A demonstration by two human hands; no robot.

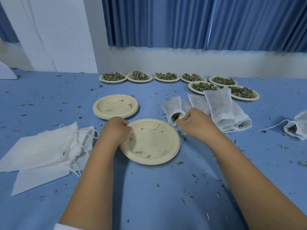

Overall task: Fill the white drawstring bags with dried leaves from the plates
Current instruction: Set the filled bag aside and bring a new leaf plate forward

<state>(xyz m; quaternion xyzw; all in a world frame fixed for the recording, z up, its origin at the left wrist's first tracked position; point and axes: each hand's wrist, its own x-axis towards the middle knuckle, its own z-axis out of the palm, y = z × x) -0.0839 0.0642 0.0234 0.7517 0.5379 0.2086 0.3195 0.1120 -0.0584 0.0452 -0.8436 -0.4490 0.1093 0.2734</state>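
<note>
Looking down, we see our left hand (116, 129) at the left rim of the near plate (154, 143), its fingers (127, 128) curled over and gripping the edge; this plate lies flat on the blue surface (149, 188) and carries only a few leaf crumbs. Our right hand (195, 122) sits just past the plate's far right rim, fingers (183, 118) bent and pinching the open mouth of a white drawstring bag (172, 107), where dark dried leaves (175, 116) show inside. Beside that bag, to the right, we have a pile of filled bags (222, 110), and one more bag (299, 123) lies apart at the right edge. A stack of empty plates (114, 103) rests just beyond our left hand, and flat empty bags (43, 148) are spread to its left. Further back, seven heaped leaf plates (113, 82) stand near the wall under a blue curtain (182, 22), with leaf bits scattered all over the surface
</note>
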